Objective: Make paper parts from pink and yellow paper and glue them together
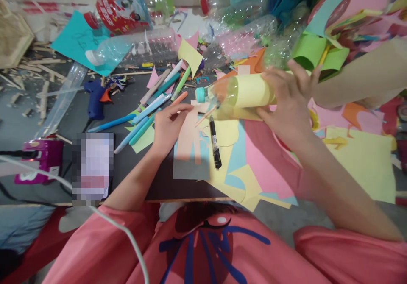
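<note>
My right hand (pixel 286 97) grips a clear plastic bottle wrapped in yellow paper (pixel 252 90). The bottle lies on its side, with its turquoise cap (pixel 200 94) pointing left. Lower on the left, the fingertips of my left hand (pixel 168 125) are pinched together at the upper edge of a peach paper strip (pixel 188 137). A black pen (pixel 215 144) rests on the cut paper between my hands. Just left of my left hand are several coloured markers (pixel 149 108).
A blue glue gun (pixel 95 99), a phone (pixel 95 165) and a purple box (pixel 43 161) stand at left. Clear bottles (pixel 136 48) and green paper rolls (pixel 310 51) crowd the back. Pink paper (pixel 270 161) and yellow sheets (pixel 365 161) spread right. A white cable (pixel 127 233) crosses in front.
</note>
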`<action>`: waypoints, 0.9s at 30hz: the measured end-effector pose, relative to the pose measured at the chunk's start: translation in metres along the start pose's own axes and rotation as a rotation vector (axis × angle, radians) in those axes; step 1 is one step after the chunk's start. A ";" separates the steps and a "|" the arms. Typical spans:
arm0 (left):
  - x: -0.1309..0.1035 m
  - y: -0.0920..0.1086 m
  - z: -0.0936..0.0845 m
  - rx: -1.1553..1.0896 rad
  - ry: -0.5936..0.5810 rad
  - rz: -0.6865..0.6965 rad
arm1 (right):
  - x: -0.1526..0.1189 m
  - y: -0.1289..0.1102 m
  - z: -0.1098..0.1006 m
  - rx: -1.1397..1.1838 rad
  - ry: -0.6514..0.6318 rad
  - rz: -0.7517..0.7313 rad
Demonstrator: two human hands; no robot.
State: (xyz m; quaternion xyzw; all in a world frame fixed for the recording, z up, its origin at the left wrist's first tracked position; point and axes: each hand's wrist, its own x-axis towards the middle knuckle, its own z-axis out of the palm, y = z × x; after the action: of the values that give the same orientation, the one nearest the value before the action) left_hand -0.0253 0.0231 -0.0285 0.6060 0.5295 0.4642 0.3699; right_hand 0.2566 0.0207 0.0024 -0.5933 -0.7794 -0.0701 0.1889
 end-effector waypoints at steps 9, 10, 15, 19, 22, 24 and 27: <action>0.004 -0.010 -0.005 -0.061 0.009 0.101 | -0.004 -0.027 0.021 0.130 -0.001 0.076; 0.003 -0.009 -0.004 -0.095 -0.022 0.075 | -0.004 -0.028 0.022 0.141 0.007 0.081; -0.001 -0.006 0.002 -0.248 -0.054 -0.029 | -0.005 -0.036 0.020 0.305 0.227 0.144; 0.001 -0.013 0.003 -0.350 0.031 -0.064 | -0.003 -0.047 0.020 0.948 0.387 0.413; 0.002 -0.015 0.003 -0.386 0.027 -0.101 | 0.001 -0.060 0.030 1.504 0.179 0.562; 0.002 -0.013 0.004 -0.388 -0.002 -0.137 | 0.001 -0.071 0.039 1.685 0.038 0.643; -0.002 -0.006 0.006 -0.361 -0.048 -0.164 | 0.000 -0.087 0.049 1.858 -0.063 0.672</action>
State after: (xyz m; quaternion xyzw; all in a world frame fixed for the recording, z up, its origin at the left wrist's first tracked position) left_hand -0.0215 0.0229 -0.0364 0.4956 0.4764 0.5053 0.5216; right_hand 0.1638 0.0121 -0.0324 -0.4011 -0.3204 0.6427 0.5687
